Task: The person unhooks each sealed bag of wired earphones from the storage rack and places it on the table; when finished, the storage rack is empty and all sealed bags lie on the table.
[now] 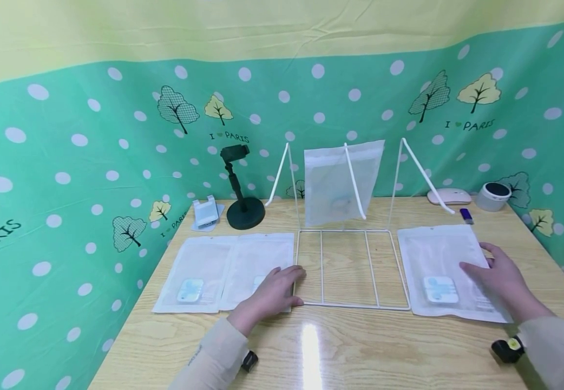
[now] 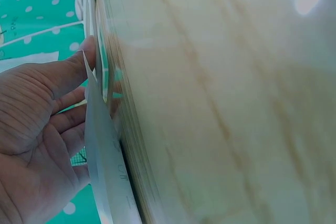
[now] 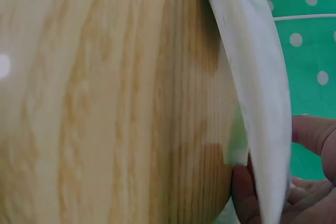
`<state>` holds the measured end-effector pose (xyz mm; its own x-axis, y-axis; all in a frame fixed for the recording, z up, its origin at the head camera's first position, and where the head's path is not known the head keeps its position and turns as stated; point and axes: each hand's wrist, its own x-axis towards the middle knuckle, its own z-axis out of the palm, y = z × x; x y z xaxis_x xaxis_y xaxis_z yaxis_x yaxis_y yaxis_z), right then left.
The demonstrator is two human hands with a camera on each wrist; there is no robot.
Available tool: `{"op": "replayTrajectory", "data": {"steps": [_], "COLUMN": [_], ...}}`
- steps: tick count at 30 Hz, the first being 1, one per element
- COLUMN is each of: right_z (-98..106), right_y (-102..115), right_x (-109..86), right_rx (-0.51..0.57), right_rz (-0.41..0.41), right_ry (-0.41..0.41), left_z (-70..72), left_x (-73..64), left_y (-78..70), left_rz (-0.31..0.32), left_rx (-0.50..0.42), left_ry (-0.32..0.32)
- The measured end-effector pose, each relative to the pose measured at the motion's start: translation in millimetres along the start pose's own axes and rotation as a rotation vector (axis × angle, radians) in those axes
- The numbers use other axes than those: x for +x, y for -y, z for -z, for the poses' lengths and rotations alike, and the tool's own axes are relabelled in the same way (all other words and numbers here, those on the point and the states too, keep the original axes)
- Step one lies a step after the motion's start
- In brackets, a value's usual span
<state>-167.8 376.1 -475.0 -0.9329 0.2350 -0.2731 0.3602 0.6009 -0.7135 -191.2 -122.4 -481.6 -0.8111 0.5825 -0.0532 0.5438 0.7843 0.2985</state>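
Observation:
My left hand (image 1: 274, 292) lies with fingers extended over the right edge of a white zip pouch (image 1: 257, 254). Its fingertips and thumb reach the left side of a white wire rack (image 1: 352, 307). In the left wrist view, the thumb (image 2: 73, 74) is by the pouch's corner (image 2: 102, 145). At the right, my right hand (image 1: 501, 276) pinches the edge of another pouch (image 1: 433, 244), which has a pale blue-and-white item (image 1: 440, 290) inside. The right wrist view shows the thumb (image 3: 310, 132) above this pouch (image 3: 262, 93) and a finger (image 3: 242, 187) beneath it.
Another pouch (image 1: 204, 265) lies far left. One more pouch (image 1: 330, 184) hangs behind the rack's middle prong. Behind are a blue-grey folding stand (image 1: 206, 211), a black stand (image 1: 245, 214), a pink mouse (image 1: 450, 196), a purple USB stick (image 1: 466, 215) and a round white device (image 1: 493, 199).

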Motion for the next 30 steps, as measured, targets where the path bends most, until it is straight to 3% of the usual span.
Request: {"op": "replayTrajectory", "data": {"steps": [7, 20, 30], "right_z": [-1, 1, 4], "right_y": [4, 10, 25], "right_x": [3.3, 3.6, -3.2], "right_rx": [-0.125, -0.239, -0.302], "right_rz": [-0.021, -0.031, 0.060], "right_ry": [0.008, 0.022, -0.076], "left_z": [-1.1, 0.1, 0.7], "left_x": [0.5, -0.1, 0.2], "left_y": [-0.1, -0.6, -0.3], "left_rz": [0.005, 0.004, 0.004], "left_rx": [-0.001, 0.000, -0.009], "left_ry": [-0.001, 0.001, 0.006]}}
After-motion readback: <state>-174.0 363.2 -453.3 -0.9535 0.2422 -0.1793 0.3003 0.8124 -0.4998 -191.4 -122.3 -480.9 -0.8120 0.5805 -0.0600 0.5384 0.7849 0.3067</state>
